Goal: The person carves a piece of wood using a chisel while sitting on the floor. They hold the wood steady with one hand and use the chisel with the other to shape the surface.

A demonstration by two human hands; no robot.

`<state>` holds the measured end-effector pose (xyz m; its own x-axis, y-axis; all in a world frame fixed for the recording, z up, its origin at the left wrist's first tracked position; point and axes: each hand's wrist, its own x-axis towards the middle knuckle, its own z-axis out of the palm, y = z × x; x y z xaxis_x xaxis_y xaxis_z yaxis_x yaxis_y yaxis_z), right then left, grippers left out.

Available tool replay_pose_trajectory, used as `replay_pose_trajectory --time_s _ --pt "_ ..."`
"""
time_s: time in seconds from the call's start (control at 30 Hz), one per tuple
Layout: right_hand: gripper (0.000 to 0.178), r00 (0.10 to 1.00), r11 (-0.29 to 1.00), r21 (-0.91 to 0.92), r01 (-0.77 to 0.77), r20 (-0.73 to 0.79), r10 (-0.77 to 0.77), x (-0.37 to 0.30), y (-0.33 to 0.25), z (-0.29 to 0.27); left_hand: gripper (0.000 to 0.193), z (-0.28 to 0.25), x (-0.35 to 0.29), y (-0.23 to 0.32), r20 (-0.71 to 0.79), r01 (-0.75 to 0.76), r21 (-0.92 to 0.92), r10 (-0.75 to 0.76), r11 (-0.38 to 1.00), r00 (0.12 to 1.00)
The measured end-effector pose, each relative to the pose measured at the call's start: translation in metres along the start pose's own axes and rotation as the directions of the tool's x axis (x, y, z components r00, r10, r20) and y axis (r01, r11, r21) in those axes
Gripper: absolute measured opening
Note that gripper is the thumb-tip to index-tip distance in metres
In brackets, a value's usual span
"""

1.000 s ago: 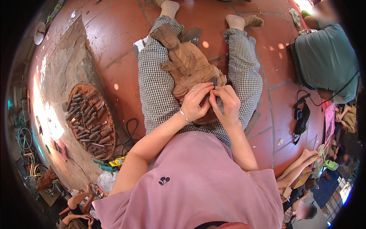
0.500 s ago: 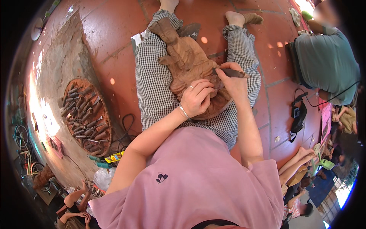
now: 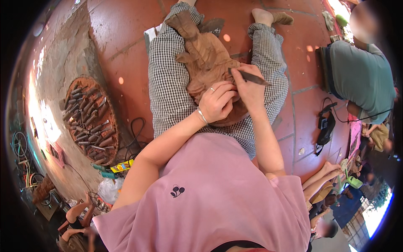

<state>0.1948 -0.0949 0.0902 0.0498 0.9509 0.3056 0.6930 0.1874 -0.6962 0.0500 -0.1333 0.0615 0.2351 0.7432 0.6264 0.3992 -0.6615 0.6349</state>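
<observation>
ok so the wooden carving (image 3: 205, 56) is lying btwn the person's legs in checked pants (image 3: 170, 96), head end far & left, base near. R hand (image 3: 251, 90) has a dark flat tool (image 3: 254, 79) pinched btwn thumb & fingers, over the carving's right side. L hand (image 3: 218, 103) is just left of that, fingers curled at the near part, cant tell if it's gripping anything tbh. Round basket (image 3: 90, 82) w/ dark-handled tools (image 3: 90, 113) is well off left.
</observation>
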Motion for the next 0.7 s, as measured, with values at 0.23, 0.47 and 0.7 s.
replay_pose_trajectory --time_s 0.23,0.47,0.7 --pt "0.015 0.994 0.995 0.010 -0.104 -0.035 0.104 -0.005 -0.001 0.005 0.023 0.002 -0.007 -0.001 -0.020 -0.046 -0.004 0.046 0.999 0.999" --pt "0.017 0.991 0.991 0.003 -0.132 0.033 0.132 -0.008 -0.003 0.000 0.023 0.001 -0.013 -0.006 0.014 -0.174 0.000 0.174 0.985 0.985" --pt "0.013 0.999 0.993 -0.115 0.010 0.034 -0.006 -0.011 -0.010 0.004 0.019 0.000 -0.016 -0.007 0.045 -0.212 0.003 0.211 0.977 0.976"
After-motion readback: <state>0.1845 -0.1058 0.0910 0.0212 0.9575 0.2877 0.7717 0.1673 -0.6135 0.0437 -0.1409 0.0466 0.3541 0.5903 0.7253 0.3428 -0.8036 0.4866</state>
